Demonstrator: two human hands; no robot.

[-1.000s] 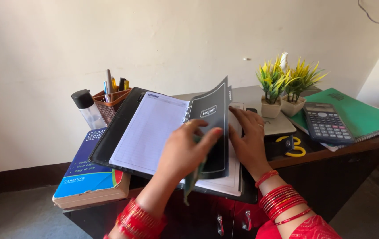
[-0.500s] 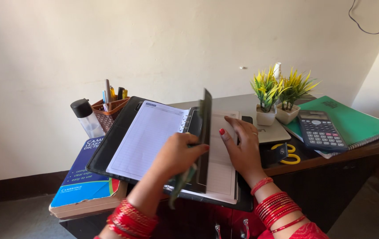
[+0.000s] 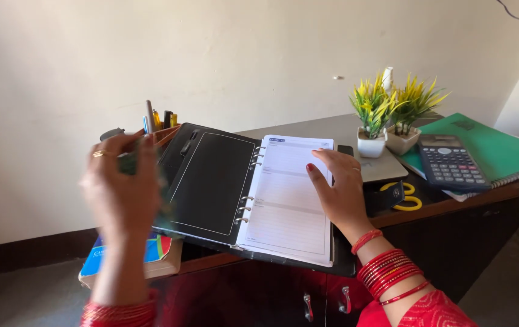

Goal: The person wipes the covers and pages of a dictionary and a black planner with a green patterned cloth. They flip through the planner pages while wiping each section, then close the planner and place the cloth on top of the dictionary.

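In the head view, the ring-binder planner [image 3: 253, 194] is lying open on the table [image 3: 453, 206], between the pen holder [image 3: 162, 130] and two small potted plants [image 3: 392, 118]. The right hand [image 3: 338, 188] is resting flat on the lined right page, fingers spread and holding nothing. The left hand [image 3: 123, 188] is blurred above the thick book [image 3: 129, 257]; its grip I cannot tell. A calculator [image 3: 450, 163] is lying on a green notebook [image 3: 492, 148].
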